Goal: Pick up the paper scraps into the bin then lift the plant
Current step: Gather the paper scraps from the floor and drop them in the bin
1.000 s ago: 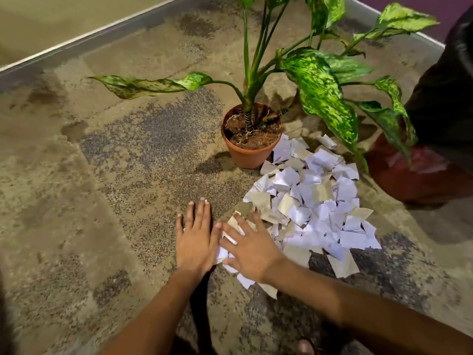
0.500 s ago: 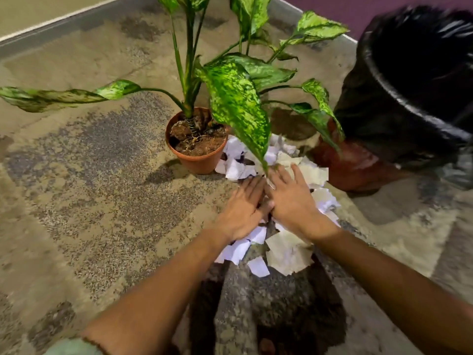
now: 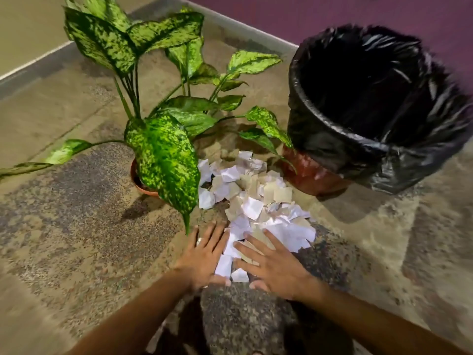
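Both hands are down flat on the floor (image 3: 76, 239) in the lower middle of the frame, fingers spread, nothing actually gripped. The left hand (image 3: 204, 254) sits palm-down with its fingers along the left edge of the paper scraps (image 3: 256, 208), and a couple of white bits poke out by its thumb. The right hand (image 3: 271, 267) is palm-down too, fingers splayed right on top of the near end of the pile, so it's pressing on scraps rather than clutching any.

The pile itself runs from between the hands up toward the centre of the frame, a mix of white and beige-ish squares, all on the floor and none in the bin as far as I can see.

Just left of the pile's far end is the plant (image 3: 163, 155), big speckled green leaves, one large leaf drooping so far it hides most of its terracotta pot (image 3: 143, 187); the leaf tip ends just above the left hand's fingers.

Upper right is the bin (image 3: 320, 139), lined with a glossy black bag, reddish base showing underneath, standing just beside the pile. The inside looks dark, can't tell what's in there.
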